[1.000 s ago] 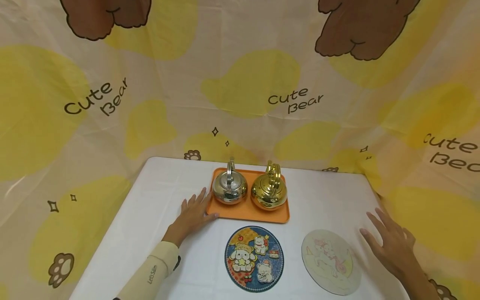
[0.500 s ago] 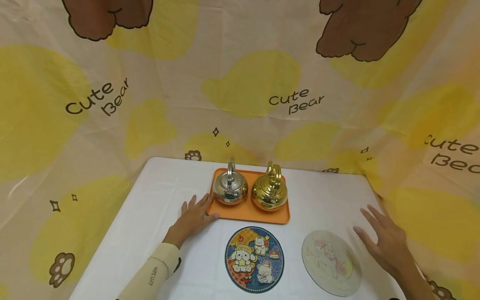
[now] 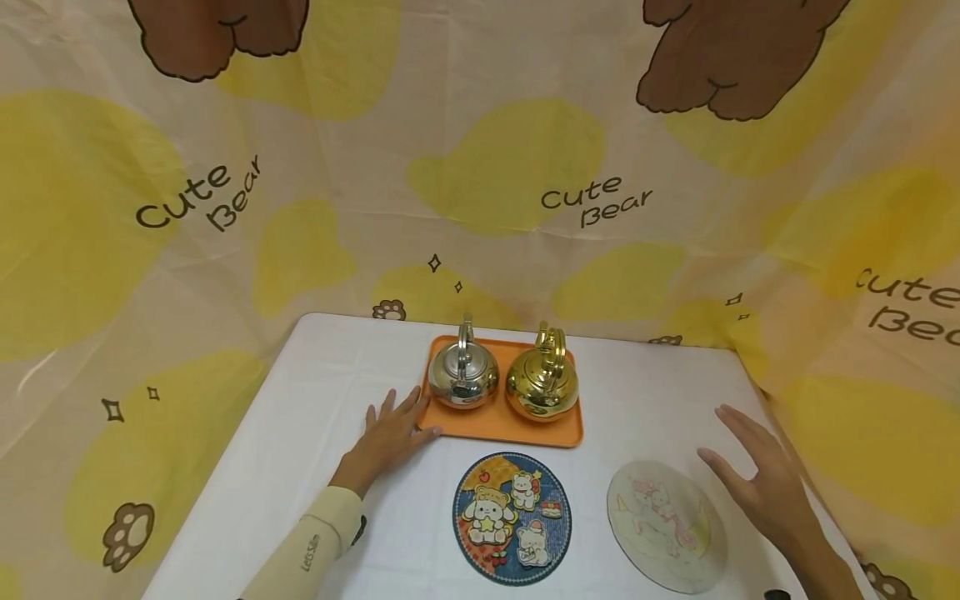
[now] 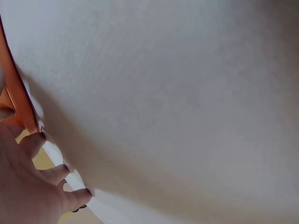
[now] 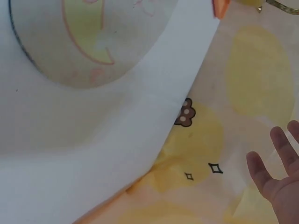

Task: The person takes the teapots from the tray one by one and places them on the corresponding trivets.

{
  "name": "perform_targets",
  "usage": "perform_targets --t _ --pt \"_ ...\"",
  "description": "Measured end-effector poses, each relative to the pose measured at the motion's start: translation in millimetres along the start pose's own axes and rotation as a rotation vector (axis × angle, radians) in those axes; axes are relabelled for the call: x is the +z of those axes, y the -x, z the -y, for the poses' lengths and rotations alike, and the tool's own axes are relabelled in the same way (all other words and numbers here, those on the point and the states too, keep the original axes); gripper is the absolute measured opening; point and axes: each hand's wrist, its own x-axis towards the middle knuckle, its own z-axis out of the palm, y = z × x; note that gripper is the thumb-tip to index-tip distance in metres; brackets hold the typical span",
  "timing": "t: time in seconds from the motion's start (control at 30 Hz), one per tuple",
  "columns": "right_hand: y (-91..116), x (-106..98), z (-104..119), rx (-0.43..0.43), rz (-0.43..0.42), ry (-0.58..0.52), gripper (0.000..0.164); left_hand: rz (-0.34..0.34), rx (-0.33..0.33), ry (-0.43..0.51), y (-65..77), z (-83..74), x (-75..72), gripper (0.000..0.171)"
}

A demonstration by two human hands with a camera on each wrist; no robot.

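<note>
An orange tray lies toward the back of the table, bearing a silver kettle on its left and a gold kettle on its right. Both kettles stand upright with raised handles. My left hand rests at the tray's left edge, fingers spread; the left wrist view shows its fingertips down on the white cloth and part of the hand against the tray's orange rim. Held above the right part of the table, my right hand has its fingers extended and holds nothing.
In front of the tray lies a round blue mat with cartoon animals. A pale round mat with a unicorn picture is to its right, near my right hand. The table meets a yellow-patterned curtain behind it.
My right hand has moved leftward, toward the pale round mat. The left hand stays by the tray, its forefinger slightly lower than a second ago. The kettles and mats have stayed put.
</note>
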Motion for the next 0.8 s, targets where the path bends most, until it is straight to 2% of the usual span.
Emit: perform_targets --t 0.43,0.8 --pt "-6.8 6.8 30.0 0.036 -0.036 -0.152 0.069 -0.009 0.001 -0.020 0.0 -0.5 1.7 0.079" --pt "-9.3 14.8 47.3 0.085 -0.010 -0.196 0.060 -0.017 -0.007 -0.006 1.3 -0.1 4.3 0.080"
